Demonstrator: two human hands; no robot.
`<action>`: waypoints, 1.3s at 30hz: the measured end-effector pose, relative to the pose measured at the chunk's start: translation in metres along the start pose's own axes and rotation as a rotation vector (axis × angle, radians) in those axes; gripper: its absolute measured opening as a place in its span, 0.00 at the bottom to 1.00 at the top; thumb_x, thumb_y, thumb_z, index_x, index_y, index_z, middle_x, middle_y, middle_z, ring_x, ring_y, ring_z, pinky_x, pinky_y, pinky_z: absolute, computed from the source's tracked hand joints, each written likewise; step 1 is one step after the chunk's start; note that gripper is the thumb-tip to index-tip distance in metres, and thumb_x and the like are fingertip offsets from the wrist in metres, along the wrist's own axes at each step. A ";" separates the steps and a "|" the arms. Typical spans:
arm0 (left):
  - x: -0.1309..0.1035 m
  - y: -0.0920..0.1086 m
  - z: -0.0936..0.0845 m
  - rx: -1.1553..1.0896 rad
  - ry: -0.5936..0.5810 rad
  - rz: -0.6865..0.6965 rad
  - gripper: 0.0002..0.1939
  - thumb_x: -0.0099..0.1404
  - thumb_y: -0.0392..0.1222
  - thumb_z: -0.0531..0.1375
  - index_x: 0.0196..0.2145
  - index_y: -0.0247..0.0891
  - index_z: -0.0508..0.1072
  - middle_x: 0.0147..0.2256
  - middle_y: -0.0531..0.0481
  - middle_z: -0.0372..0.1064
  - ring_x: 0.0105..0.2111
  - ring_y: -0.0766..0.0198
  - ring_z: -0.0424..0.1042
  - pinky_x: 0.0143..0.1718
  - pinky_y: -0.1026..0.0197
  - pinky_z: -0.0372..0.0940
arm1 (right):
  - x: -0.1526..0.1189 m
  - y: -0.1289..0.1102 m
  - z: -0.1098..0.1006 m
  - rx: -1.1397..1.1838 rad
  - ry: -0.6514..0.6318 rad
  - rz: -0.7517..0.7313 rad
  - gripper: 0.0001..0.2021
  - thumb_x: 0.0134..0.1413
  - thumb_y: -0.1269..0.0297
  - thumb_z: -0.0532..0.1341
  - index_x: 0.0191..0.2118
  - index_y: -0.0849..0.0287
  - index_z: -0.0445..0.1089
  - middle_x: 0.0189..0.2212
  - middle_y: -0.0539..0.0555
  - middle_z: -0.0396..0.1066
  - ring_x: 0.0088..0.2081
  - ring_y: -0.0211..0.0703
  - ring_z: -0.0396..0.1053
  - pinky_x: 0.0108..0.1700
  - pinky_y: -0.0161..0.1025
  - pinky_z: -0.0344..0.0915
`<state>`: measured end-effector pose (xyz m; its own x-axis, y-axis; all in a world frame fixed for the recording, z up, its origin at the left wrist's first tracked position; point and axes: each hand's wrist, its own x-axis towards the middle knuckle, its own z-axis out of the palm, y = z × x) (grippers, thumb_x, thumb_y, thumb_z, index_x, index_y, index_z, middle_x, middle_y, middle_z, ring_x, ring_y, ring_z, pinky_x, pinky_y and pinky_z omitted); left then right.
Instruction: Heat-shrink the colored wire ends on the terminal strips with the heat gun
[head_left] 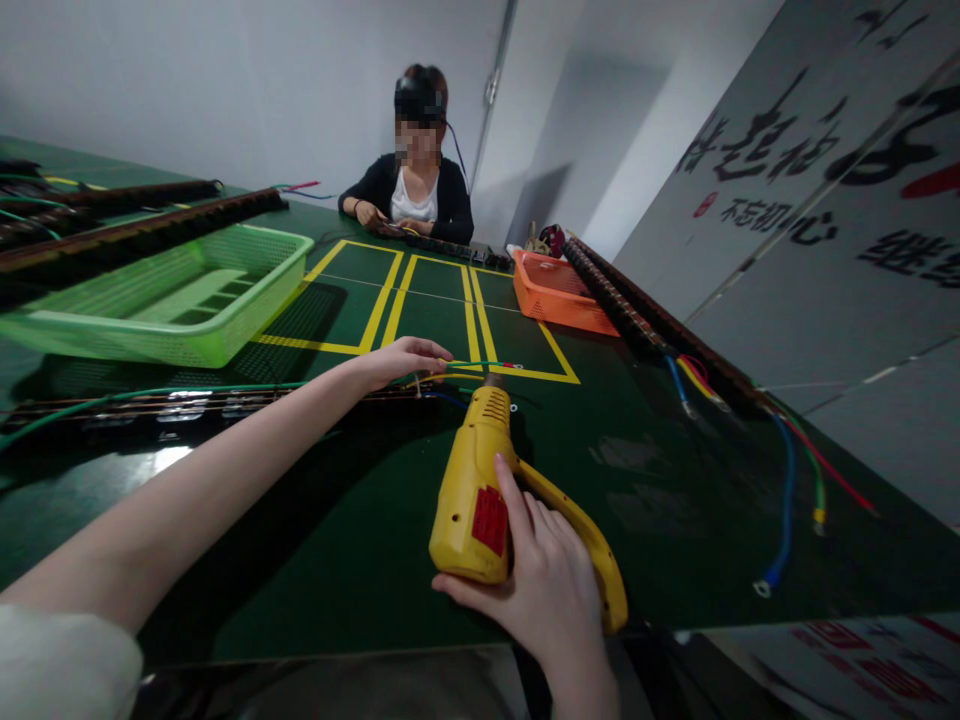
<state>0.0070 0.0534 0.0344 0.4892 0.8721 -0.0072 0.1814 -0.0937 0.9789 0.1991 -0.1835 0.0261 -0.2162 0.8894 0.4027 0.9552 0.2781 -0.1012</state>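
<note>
My right hand (551,560) is wrapped round the body of a yellow heat gun (465,490), which has a red label and lies near the table's front edge. Its metal nozzle points away from me, close to the wire ends. With fingers curled together, my left hand (409,360) grips a green wire (480,364). That wire ends in a red sleeve and a ring terminal (516,366). Below it run a yellow wire (454,378) and a blue one. They come from a long dark strip assembly (225,412) lying under my left forearm.
A green basket (292,265) stands at left with dark strips (150,225) across it. At right, an orange basket (540,300) supports more strips (637,310) with loose terminal wires (784,510). Yellow tape (390,290) marks the table. A person (412,190) sits opposite.
</note>
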 end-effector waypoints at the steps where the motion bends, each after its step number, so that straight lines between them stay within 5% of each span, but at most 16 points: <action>1: 0.000 0.001 0.000 0.011 0.012 -0.001 0.18 0.47 0.45 0.66 0.37 0.36 0.75 0.33 0.49 0.74 0.36 0.62 0.71 0.42 0.60 0.63 | 0.000 -0.002 0.000 -0.005 0.004 0.006 0.56 0.37 0.29 0.56 0.65 0.63 0.40 0.37 0.60 0.70 0.36 0.53 0.69 0.37 0.48 0.66; 14: 0.004 -0.006 0.000 -0.016 0.082 -0.014 0.20 0.48 0.54 0.64 0.34 0.37 0.77 0.37 0.48 0.74 0.39 0.59 0.70 0.41 0.61 0.62 | 0.001 -0.051 0.008 0.086 0.007 -0.103 0.53 0.40 0.32 0.54 0.65 0.64 0.40 0.31 0.57 0.66 0.30 0.48 0.65 0.31 0.45 0.64; 21: 0.004 -0.007 -0.002 -0.055 0.048 -0.035 0.20 0.49 0.54 0.64 0.35 0.37 0.76 0.37 0.47 0.74 0.37 0.59 0.71 0.37 0.61 0.64 | -0.001 -0.038 0.006 0.118 -0.013 -0.131 0.53 0.40 0.33 0.56 0.65 0.63 0.40 0.33 0.56 0.67 0.32 0.49 0.66 0.34 0.46 0.64; 30: 0.001 -0.002 0.001 -0.105 0.031 -0.029 0.15 0.48 0.48 0.65 0.33 0.37 0.77 0.41 0.47 0.74 0.43 0.58 0.70 0.45 0.60 0.64 | -0.002 -0.008 0.000 0.059 0.019 -0.095 0.53 0.38 0.32 0.57 0.63 0.66 0.45 0.35 0.58 0.69 0.34 0.50 0.68 0.38 0.47 0.64; 39: -0.001 0.001 0.001 -0.101 -0.065 -0.027 0.19 0.49 0.53 0.64 0.37 0.40 0.78 0.42 0.48 0.74 0.44 0.56 0.70 0.47 0.59 0.64 | -0.005 -0.017 0.003 0.008 0.060 -0.082 0.54 0.38 0.30 0.55 0.63 0.68 0.45 0.34 0.59 0.68 0.34 0.50 0.67 0.37 0.45 0.63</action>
<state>0.0078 0.0514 0.0352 0.5401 0.8405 -0.0434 0.1094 -0.0190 0.9938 0.1832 -0.1913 0.0233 -0.2807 0.8405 0.4635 0.9332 0.3519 -0.0731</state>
